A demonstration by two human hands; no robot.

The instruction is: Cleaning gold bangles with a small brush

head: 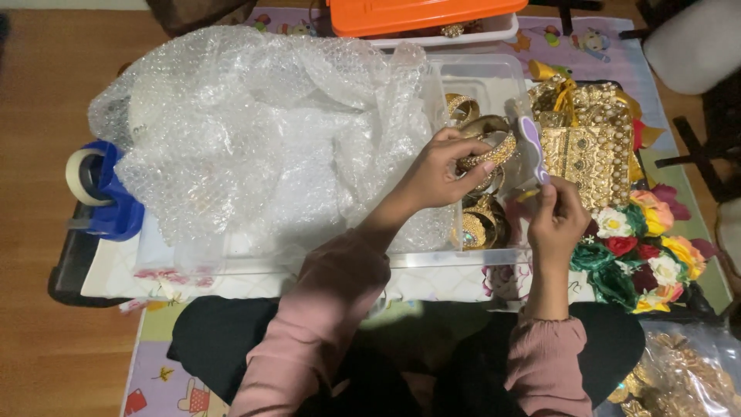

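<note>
Head view: the left hand [446,171] reaches into a clear plastic box [494,77] and is clenched on a gold bangle [486,152], fingers curled over its rim; more gold bangles [482,222] lie beneath it in the right end of the box, and another pair [461,106] sits farther back; the right hand [557,216] pinches the lower edge of a small purple-and-white card [532,147], held upright just beside the bangle at the box's right wall; a large heap of bubble wrap [255,131] fills the left part of the box and spills over its rim; a blue tape dispenser [108,189] with a roll of tape stands at the far left, touching the wrap; right of the box lies a gold beaded bag [590,150], and near it a bunch of artificial flowers [641,247] in red, yellow, white and green; an orange lid [417,14] covers a white container at the top edge; pink sleeves cover both forearms
</note>
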